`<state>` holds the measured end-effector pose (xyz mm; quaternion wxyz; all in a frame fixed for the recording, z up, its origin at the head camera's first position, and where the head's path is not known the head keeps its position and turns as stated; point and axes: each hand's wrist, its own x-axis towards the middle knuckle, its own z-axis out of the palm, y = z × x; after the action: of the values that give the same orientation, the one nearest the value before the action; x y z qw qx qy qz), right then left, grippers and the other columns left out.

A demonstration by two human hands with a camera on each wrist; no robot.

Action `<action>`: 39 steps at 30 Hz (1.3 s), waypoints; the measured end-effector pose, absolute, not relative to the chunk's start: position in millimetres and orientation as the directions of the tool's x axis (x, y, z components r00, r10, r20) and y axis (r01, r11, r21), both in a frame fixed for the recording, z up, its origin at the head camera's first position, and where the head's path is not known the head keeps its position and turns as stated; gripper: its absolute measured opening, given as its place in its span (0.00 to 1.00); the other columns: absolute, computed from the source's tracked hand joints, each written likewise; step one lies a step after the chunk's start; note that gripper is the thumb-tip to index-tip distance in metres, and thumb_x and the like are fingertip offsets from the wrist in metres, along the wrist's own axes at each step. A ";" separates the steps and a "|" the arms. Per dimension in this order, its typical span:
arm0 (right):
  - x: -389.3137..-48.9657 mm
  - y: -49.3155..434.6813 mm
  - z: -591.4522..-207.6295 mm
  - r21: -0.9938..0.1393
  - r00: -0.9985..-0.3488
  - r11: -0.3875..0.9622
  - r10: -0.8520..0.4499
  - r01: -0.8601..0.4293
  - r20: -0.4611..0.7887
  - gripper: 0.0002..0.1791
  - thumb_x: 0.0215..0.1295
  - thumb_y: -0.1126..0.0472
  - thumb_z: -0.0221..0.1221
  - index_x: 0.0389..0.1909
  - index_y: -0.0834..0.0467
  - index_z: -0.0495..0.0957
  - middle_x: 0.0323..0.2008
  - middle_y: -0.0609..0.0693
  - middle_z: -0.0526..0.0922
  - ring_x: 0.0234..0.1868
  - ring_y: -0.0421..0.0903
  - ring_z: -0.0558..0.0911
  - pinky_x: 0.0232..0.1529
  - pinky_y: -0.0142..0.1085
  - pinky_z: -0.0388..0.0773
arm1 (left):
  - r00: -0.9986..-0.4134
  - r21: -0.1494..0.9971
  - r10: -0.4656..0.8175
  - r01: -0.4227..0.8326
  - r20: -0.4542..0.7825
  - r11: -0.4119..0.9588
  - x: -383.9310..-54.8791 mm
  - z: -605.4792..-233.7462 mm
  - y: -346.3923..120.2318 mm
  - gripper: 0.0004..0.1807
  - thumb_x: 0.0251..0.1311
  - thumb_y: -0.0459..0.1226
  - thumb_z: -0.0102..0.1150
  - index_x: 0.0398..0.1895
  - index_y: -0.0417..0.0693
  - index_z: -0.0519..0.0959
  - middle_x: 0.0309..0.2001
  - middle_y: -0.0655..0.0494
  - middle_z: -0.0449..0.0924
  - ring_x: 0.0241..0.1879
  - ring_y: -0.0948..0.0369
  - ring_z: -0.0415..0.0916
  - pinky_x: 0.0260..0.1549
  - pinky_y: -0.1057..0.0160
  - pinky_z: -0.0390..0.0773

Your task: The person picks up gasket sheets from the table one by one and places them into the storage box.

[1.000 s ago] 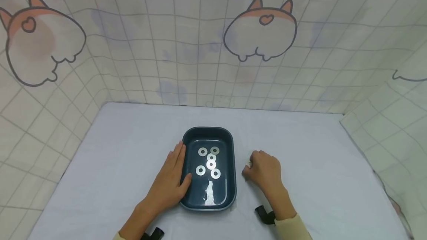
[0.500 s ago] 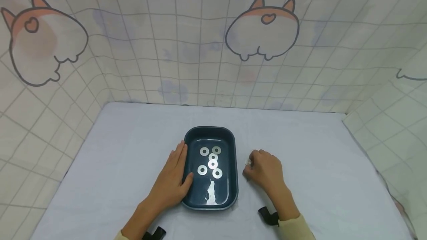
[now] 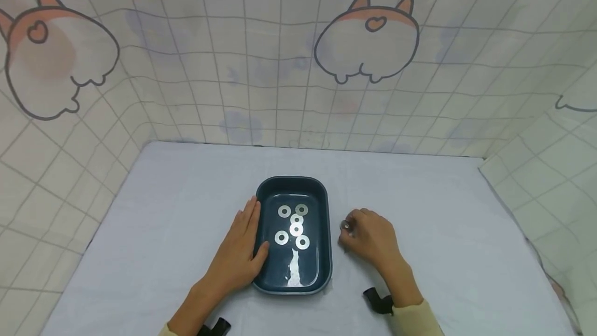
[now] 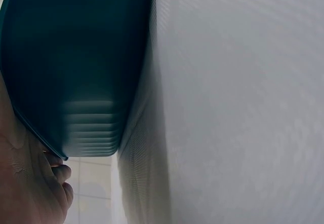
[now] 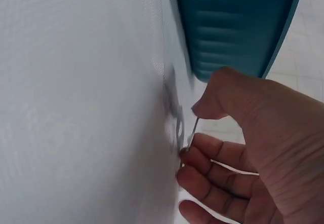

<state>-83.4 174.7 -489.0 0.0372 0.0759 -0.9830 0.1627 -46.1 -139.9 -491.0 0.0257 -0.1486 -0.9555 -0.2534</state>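
Observation:
A dark blue tray [image 3: 293, 274] stands on the white-covered table with several flat metal washers [image 3: 302, 242] lying in it. My left hand [image 3: 235, 255] rests along the tray's left side with its fingers straight and the thumb over the rim. To the right of the tray, my right hand [image 3: 370, 237] is down near the cloth, pinching a washer [image 3: 345, 225] between thumb and fingers. Seen edge-on in the right wrist view, that washer [image 5: 194, 131] looks like a thin metal line. Beside it, close to the cloth, a blurred grey ring shape [image 5: 179, 127] shows; I cannot tell what it is.
The white cloth [image 3: 443, 232] covers the table around the tray. A tiled-pattern curtain [image 3: 261, 66] with cartoon animals surrounds the table's back and sides. Black wrist-worn devices [image 3: 378, 301] sit close to the table by both forearms.
The washer at my right fingertips, mostly hidden before, has turned so its ring shows. The right hand shifts only slightly. The left hand and tray stay in place.

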 end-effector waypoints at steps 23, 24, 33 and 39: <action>-83.0 190.8 -490.4 -0.385 -0.977 0.899 -0.181 -0.209 0.109 0.09 0.59 0.57 0.71 0.40 0.54 0.88 0.32 0.44 0.86 0.34 0.39 0.78 0.36 0.36 0.80 | -0.948 0.488 0.276 0.318 0.157 0.813 -44.5 -491.8 -136.9 0.49 0.69 0.43 0.60 0.87 0.42 0.46 0.88 0.46 0.44 0.87 0.46 0.48 0.80 0.77 0.23; -84.4 190.7 -489.2 -0.388 -0.975 0.895 -0.185 -0.219 0.124 0.09 0.58 0.58 0.71 0.39 0.54 0.88 0.31 0.44 0.85 0.33 0.39 0.78 0.35 0.35 0.79 | -0.947 0.483 0.275 0.321 0.165 0.815 -45.6 -491.5 -137.3 0.49 0.70 0.43 0.60 0.87 0.42 0.46 0.88 0.46 0.45 0.87 0.46 0.48 0.80 0.77 0.23; -84.6 186.9 -483.8 -0.440 -0.978 0.873 -0.179 -0.208 0.106 0.11 0.59 0.59 0.71 0.43 0.54 0.87 0.35 0.47 0.87 0.37 0.41 0.81 0.39 0.39 0.83 | -0.950 0.499 0.272 0.313 0.155 0.808 -47.6 -490.5 -139.1 0.49 0.70 0.44 0.59 0.87 0.43 0.45 0.88 0.47 0.42 0.87 0.48 0.46 0.80 0.77 0.23; -81.9 181.1 -484.5 -0.484 -0.983 0.855 -0.172 -0.183 0.069 0.14 0.61 0.56 0.72 0.46 0.54 0.86 0.39 0.46 0.88 0.41 0.41 0.82 0.44 0.40 0.85 | -0.950 0.506 0.278 0.310 0.139 0.805 -46.4 -489.8 -138.3 0.49 0.70 0.44 0.58 0.87 0.44 0.44 0.89 0.49 0.40 0.87 0.48 0.45 0.80 0.77 0.23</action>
<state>-81.9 181.1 -484.5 0.0114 0.0922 -0.9631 0.2525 -46.4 -138.3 -489.8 0.0291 -0.1549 -0.9495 -0.2713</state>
